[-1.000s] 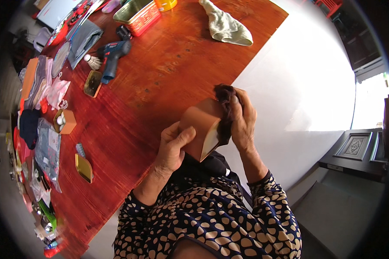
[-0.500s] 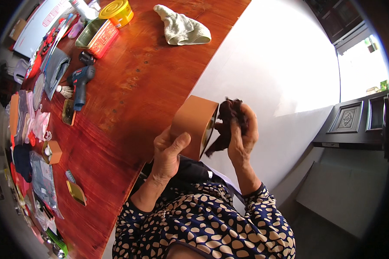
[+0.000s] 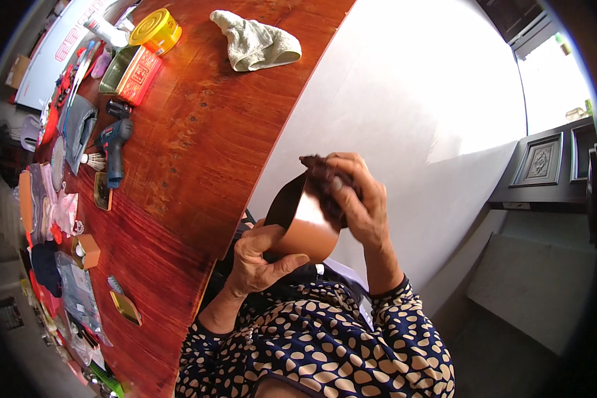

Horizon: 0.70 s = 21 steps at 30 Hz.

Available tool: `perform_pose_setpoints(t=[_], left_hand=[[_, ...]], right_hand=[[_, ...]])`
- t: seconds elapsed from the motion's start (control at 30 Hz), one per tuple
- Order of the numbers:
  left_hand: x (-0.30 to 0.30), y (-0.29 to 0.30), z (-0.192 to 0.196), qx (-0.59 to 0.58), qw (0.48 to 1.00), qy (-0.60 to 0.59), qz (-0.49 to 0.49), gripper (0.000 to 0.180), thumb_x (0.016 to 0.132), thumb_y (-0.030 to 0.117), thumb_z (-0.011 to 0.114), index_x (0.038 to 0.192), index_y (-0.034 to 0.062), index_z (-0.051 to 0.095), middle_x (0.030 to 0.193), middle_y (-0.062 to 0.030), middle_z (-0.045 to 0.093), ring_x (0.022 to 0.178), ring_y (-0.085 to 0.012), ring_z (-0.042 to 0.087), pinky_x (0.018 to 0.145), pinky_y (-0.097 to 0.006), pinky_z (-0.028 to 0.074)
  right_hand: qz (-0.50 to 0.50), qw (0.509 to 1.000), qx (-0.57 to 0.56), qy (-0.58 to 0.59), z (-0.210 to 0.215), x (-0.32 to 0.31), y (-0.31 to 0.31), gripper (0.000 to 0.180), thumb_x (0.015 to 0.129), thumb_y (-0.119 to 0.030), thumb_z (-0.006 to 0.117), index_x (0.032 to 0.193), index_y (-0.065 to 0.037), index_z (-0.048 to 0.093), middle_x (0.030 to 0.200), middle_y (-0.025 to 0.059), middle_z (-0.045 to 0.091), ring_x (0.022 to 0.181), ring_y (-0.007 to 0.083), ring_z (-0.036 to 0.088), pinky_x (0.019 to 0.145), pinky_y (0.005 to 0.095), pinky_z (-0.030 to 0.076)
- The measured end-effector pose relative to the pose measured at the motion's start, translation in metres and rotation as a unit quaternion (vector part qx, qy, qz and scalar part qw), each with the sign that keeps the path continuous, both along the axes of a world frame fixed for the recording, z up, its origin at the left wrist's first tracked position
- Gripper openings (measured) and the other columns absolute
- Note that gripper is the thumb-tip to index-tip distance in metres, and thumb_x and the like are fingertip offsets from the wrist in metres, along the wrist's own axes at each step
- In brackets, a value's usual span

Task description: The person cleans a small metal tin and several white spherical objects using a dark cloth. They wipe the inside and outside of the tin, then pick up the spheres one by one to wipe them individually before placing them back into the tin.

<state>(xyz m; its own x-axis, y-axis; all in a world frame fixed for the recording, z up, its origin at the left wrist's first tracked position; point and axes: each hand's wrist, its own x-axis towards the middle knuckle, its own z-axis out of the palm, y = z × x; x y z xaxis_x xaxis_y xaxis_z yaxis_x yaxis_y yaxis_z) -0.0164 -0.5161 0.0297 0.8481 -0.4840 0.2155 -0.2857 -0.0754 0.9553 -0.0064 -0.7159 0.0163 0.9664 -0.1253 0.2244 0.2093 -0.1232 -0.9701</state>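
Note:
My left hand (image 3: 257, 260) grips an open orange-brown container (image 3: 314, 229) with rounded corners, its thumb along the lower outside wall and its fingers at the rim. The container is tilted, so part of its dark inside faces left. In my right hand (image 3: 365, 202) is a bunched dark brown cloth (image 3: 324, 184), pressed against the upper outer wall of the container. Light glints off the wall just below the cloth. Both hands are in front of my body, beside the table's edge.
On the red-brown wooden table (image 3: 199, 139) lie a pale cloth (image 3: 255, 45), a yellow round tub (image 3: 154, 32), a red tin (image 3: 139, 76), a cordless drill (image 3: 115, 149), a shuttlecock (image 3: 94, 160) and a small gold tray (image 3: 125, 308). Folded fabrics and bags crowd the left side.
The container has been turned and tilted, now showing its dark inside on the left. My right hand has brought the cloth from beside the container onto its outer wall.

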Motion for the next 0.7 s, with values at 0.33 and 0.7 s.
perform_pose_setpoints(t=[0.33, 0.7], left_hand=[[0.0, -0.005, 0.001, -0.003, 0.996, 0.058, 0.06, 0.013, 0.077, 0.003, 0.074, 0.087, -0.0013, 0.067, 0.08, -0.0072, 0.068, 0.069, -0.0158, 0.064, 0.061, -0.027, 0.049], [-0.013, 0.018, 0.003, -0.016, 0.991, 0.121, 0.058, 0.022, 0.079, 0.01, 0.075, 0.095, -0.0023, 0.067, 0.08, -0.0033, 0.069, 0.069, -0.0063, 0.059, 0.063, -0.02, 0.046]], right_hand=[[-0.021, 0.937, -0.254, -0.238, 0.007, -0.018, 0.034, 0.039, 0.064, -0.01, 0.072, 0.102, -0.007, 0.063, 0.11, 0.0114, 0.057, 0.101, 0.0304, 0.052, 0.083, 0.0418, 0.04], [0.064, 0.961, 0.25, 0.1, -0.012, 0.019, 0.024, 0.028, 0.093, -0.022, 0.05, 0.106, 0.001, 0.059, 0.096, 0.008, 0.062, 0.085, 0.0151, 0.06, 0.073, 0.0273, 0.049]])
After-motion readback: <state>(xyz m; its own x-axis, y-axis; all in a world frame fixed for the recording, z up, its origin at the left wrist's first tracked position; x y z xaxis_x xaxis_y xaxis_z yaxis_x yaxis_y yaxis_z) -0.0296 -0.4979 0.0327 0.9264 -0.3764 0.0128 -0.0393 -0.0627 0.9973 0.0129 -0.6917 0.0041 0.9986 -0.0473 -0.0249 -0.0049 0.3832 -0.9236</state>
